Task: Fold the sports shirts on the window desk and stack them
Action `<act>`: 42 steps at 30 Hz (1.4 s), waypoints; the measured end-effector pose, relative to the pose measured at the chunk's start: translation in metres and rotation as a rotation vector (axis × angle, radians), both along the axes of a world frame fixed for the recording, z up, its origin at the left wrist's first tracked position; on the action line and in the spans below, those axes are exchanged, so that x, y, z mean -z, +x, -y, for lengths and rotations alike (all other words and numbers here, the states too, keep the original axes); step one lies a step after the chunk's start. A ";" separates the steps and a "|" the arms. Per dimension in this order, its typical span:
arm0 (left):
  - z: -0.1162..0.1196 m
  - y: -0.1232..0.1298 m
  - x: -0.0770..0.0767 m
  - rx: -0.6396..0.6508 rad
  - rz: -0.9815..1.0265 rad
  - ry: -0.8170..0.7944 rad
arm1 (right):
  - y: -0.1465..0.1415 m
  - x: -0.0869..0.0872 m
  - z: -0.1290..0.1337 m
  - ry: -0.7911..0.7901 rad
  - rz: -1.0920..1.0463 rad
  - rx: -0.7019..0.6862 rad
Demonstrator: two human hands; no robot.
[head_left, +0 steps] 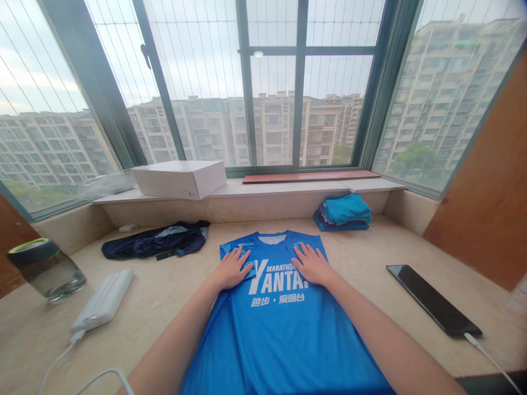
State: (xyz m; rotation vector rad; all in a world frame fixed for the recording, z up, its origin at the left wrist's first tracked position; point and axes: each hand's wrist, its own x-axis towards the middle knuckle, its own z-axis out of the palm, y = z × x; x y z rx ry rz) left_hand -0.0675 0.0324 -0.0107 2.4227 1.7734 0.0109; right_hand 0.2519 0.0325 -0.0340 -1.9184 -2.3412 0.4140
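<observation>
Presently both hands lie flat, palms down, on a blue T-shirt (280,323) spread front-up on a pale stone ledge (164,296) under a bay window. Left hand (233,269): fingers spread and straight, gripping nothing, resting on the shirt's folded-in sleeve near its shoulder. Right hand (313,265): likewise flat with fingers fanned, pressing the chest area just below the collar, over the end of the white lettering. The two hands sit well apart, the printed word between them. The shirt runs from beyond the fingertips back under both forearms toward the person.

Outward of the left hand: a white power bank (102,302) with a cable trailing from it, and beyond that a clear water bottle (47,269) with a dark, green-trimmed lid, lying on its side. Ahead and to the outside of the left hand, a crumpled dark navy garment (158,240). Further ahead, on the raised sill, a white box (179,178).

Ahead of the right hand, a small stack of folded teal clothes (343,212) against the sill step. Outward of the right hand, a dark phone (432,299) lies face-up with a white cable plugged into its near end.
</observation>
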 end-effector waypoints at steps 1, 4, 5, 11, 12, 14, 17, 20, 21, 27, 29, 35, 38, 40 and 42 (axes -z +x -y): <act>-0.006 -0.002 -0.002 -0.006 -0.018 -0.005 | -0.003 -0.002 -0.005 -0.010 0.008 0.008; -0.022 -0.005 -0.017 -0.067 -0.079 -0.016 | -0.015 -0.016 -0.027 -0.042 0.028 0.010; -0.026 -0.003 -0.023 -0.088 -0.091 -0.009 | -0.020 -0.021 -0.035 -0.051 0.029 0.000; -0.007 0.014 -0.024 -0.143 -0.079 -0.004 | -0.034 -0.034 -0.041 -0.078 0.029 -0.013; 0.000 0.015 -0.018 -0.144 -0.075 -0.015 | -0.032 -0.030 -0.035 -0.088 0.030 -0.018; 0.010 0.015 -0.003 -0.140 -0.063 -0.005 | -0.027 -0.018 -0.024 -0.079 0.023 -0.040; 0.007 0.010 0.012 -0.113 -0.037 0.059 | -0.019 -0.002 -0.019 -0.003 0.006 -0.050; -0.018 0.007 0.017 -0.077 -0.020 0.091 | -0.018 0.002 -0.034 0.037 0.016 0.001; -0.028 0.006 0.017 -0.065 -0.019 0.092 | -0.019 0.002 -0.041 0.039 0.020 0.021; -0.065 0.012 0.007 -0.074 -0.022 0.110 | -0.028 -0.015 -0.074 0.027 0.048 0.051; -0.057 0.015 -0.003 -0.062 -0.031 0.162 | -0.028 -0.023 -0.071 0.036 0.048 0.036; 0.049 0.011 -0.046 0.191 0.040 0.331 | 0.015 -0.047 0.013 0.237 -0.155 -0.289; 0.132 -0.004 -0.054 0.343 0.085 0.324 | 0.064 -0.046 0.100 0.222 -0.349 -0.512; 0.184 -0.019 -0.048 0.367 0.094 0.376 | 0.096 -0.037 0.158 0.181 -0.367 -0.550; 0.223 -0.035 -0.034 0.397 0.088 0.452 | 0.119 -0.022 0.205 0.163 -0.314 -0.546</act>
